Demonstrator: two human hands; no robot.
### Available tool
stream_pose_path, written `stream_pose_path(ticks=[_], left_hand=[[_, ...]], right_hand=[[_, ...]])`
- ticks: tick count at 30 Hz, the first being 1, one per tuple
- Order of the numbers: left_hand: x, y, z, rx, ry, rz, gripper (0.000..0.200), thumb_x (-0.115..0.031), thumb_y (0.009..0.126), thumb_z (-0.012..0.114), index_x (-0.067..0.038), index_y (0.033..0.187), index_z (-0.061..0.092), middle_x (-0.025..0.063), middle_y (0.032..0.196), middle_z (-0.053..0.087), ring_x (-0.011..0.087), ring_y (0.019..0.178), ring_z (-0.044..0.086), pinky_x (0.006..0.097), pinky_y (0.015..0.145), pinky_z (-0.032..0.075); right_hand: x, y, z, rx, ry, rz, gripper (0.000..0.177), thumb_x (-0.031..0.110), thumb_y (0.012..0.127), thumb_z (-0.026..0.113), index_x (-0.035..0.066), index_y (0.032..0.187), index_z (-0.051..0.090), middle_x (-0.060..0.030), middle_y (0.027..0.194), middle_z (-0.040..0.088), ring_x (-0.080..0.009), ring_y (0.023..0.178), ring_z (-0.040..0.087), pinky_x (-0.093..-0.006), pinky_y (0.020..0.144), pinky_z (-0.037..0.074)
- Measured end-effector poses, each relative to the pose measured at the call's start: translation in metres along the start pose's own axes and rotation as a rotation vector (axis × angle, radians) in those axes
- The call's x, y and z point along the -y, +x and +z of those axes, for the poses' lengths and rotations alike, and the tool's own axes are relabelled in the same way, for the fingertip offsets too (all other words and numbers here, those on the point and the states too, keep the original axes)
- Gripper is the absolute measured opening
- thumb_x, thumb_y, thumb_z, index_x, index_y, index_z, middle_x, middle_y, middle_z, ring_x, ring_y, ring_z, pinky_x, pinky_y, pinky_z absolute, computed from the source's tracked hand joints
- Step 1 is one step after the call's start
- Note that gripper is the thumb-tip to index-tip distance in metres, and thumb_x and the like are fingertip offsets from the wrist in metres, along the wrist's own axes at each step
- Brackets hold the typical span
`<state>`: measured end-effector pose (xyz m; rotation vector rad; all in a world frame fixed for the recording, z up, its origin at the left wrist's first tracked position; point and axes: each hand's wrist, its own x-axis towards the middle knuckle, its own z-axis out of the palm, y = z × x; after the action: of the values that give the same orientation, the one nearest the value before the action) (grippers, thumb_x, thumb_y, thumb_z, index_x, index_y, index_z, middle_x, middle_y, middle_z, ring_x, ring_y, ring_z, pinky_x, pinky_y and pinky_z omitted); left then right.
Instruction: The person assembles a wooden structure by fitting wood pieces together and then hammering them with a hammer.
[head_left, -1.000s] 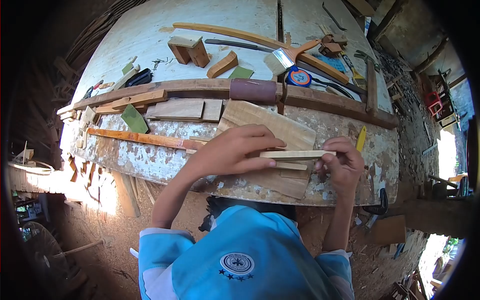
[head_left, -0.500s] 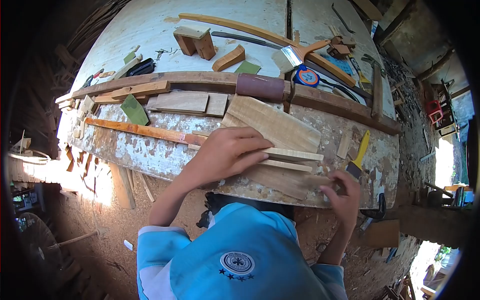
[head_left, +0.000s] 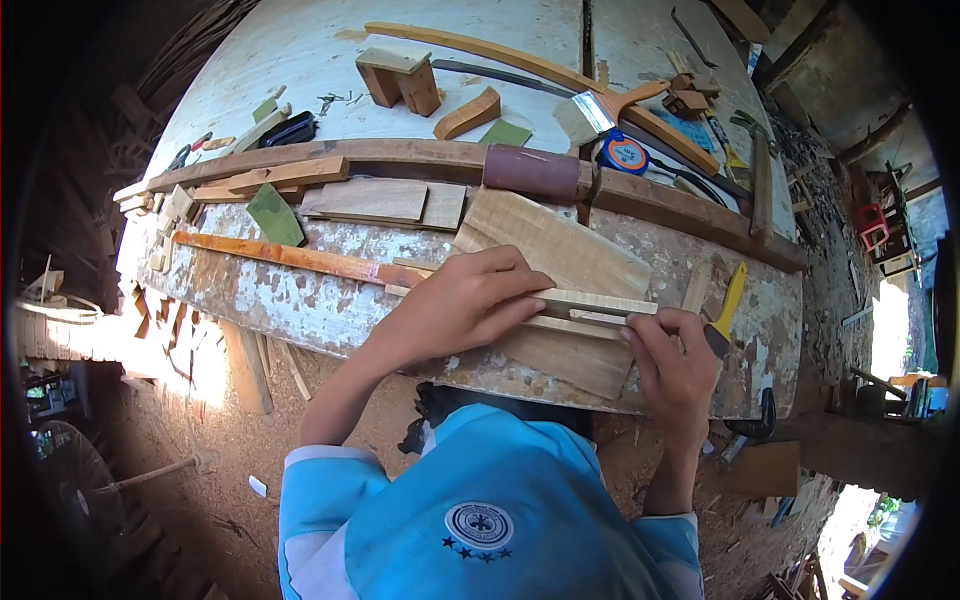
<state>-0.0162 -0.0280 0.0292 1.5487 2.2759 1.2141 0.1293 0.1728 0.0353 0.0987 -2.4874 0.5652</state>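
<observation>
My left hand (head_left: 470, 305) is closed around two narrow wooden strips (head_left: 605, 302) lying side by side, with a gap between them toward the right. My right hand (head_left: 677, 360) pinches a small thin sliver of wood (head_left: 597, 317) at that gap, by the strips' right ends. Beneath the strips lies a wide pale board (head_left: 560, 240), its grain showing above them. Another flat board (head_left: 572, 362) shows below, near the bench's front edge. Just right of my right hand is a yellow-handled brush (head_left: 732, 302).
A long wooden beam (head_left: 410, 155) crosses the workbench (head_left: 330, 310), with a brown sandpaper roll (head_left: 533, 173) on it. Behind it lie a blue tape measure (head_left: 625, 152), a wide paintbrush (head_left: 610, 105) and a small wooden stand (head_left: 397, 80). A hammer (head_left: 761, 185) rests at right.
My right hand has moved left and up, bringing the small wood piece into the gap between the strips. My left hand keeps its hold; the view has shifted slightly.
</observation>
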Motion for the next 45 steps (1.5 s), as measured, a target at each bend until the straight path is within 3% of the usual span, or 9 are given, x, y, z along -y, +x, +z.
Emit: stream_pose_path(ticks=[4,10,16,19,25,28,31,37,45], left_hand=[[0.003,-0.002,0.003,-0.025,-0.009,0.050,0.020,-0.013,0.082,0.064,-0.001,0.098,0.065,0.0124,0.079,0.056,0.0284,0.069,0.060,0.0368,0.062,0.049],[0.001,-0.006,0.009,-0.055,-0.017,-0.001,0.022,-0.015,0.081,0.067,-0.006,0.100,0.068,0.0089,0.077,0.056,0.0228,0.070,0.059,0.0341,0.062,0.046],[0.007,-0.008,0.008,-0.050,-0.045,0.020,0.023,-0.013,0.080,0.067,-0.006,0.102,0.067,0.0092,0.079,0.056,0.0238,0.072,0.058,0.0341,0.063,0.046],[0.011,-0.011,0.008,-0.040,-0.087,0.034,0.025,-0.012,0.081,0.066,-0.006,0.105,0.066,0.0098,0.082,0.056,0.0242,0.073,0.058,0.0344,0.064,0.047],[0.011,-0.012,0.010,-0.031,-0.029,0.047,0.030,-0.008,0.081,0.064,-0.008,0.111,0.064,0.0097,0.085,0.054,0.0254,0.073,0.058,0.0357,0.064,0.047],[0.014,-0.011,0.011,-0.010,-0.014,0.075,0.033,-0.007,0.081,0.063,-0.008,0.114,0.062,0.0096,0.085,0.053,0.0259,0.073,0.058,0.0361,0.063,0.047],[0.011,-0.007,0.011,0.013,0.046,0.070,0.022,-0.009,0.082,0.061,-0.003,0.102,0.063,0.0118,0.083,0.051,0.0285,0.070,0.059,0.0385,0.061,0.049],[0.011,-0.007,0.017,-0.049,0.056,0.109,0.021,-0.009,0.082,0.060,-0.003,0.102,0.063,0.0123,0.082,0.050,0.0288,0.070,0.057,0.0390,0.063,0.048],[0.016,-0.006,0.012,-0.055,-0.071,0.061,0.024,-0.006,0.079,0.065,-0.004,0.103,0.065,0.0109,0.084,0.053,0.0257,0.073,0.058,0.0356,0.064,0.048]], right_hand=[[0.010,-0.004,-0.009,-0.022,0.021,0.062,0.024,-0.003,0.071,0.068,0.004,0.094,0.063,-0.0106,0.088,0.057,-0.0250,0.076,0.060,-0.0315,0.062,0.049],[0.018,0.007,-0.027,0.169,0.026,0.037,0.030,-0.004,0.075,0.061,0.007,0.103,0.063,-0.0120,0.098,0.056,-0.0264,0.088,0.059,-0.0330,0.070,0.049],[0.028,0.023,-0.005,0.259,0.067,-0.009,0.033,-0.006,0.070,0.063,0.006,0.102,0.062,-0.0096,0.091,0.055,-0.0248,0.083,0.058,-0.0320,0.071,0.049],[0.028,0.031,-0.002,0.341,0.081,-0.184,0.044,-0.001,0.070,0.061,0.008,0.113,0.059,-0.0099,0.101,0.056,-0.0249,0.089,0.058,-0.0326,0.071,0.050],[0.026,0.027,0.017,0.247,0.116,-0.142,0.047,0.002,0.067,0.061,0.007,0.114,0.059,-0.0088,0.092,0.056,-0.0244,0.087,0.057,-0.0333,0.070,0.051],[0.022,0.031,0.021,0.297,0.023,-0.256,0.050,0.002,0.068,0.062,0.008,0.117,0.059,-0.0088,0.091,0.055,-0.0241,0.087,0.057,-0.0331,0.071,0.051],[0.012,0.028,0.030,0.304,0.025,-0.204,0.050,0.002,0.069,0.061,0.009,0.118,0.059,-0.0088,0.093,0.055,-0.0240,0.086,0.058,-0.0331,0.071,0.051],[0.007,0.028,0.035,0.323,0.096,-0.191,0.048,0.000,0.069,0.062,0.010,0.115,0.061,-0.0094,0.094,0.054,-0.0234,0.085,0.058,-0.0334,0.070,0.051],[-0.002,0.023,0.042,0.126,0.365,-0.067,0.033,-0.002,0.071,0.070,0.010,0.102,0.067,-0.0064,0.079,0.060,-0.0225,0.070,0.062,-0.0339,0.062,0.050]])
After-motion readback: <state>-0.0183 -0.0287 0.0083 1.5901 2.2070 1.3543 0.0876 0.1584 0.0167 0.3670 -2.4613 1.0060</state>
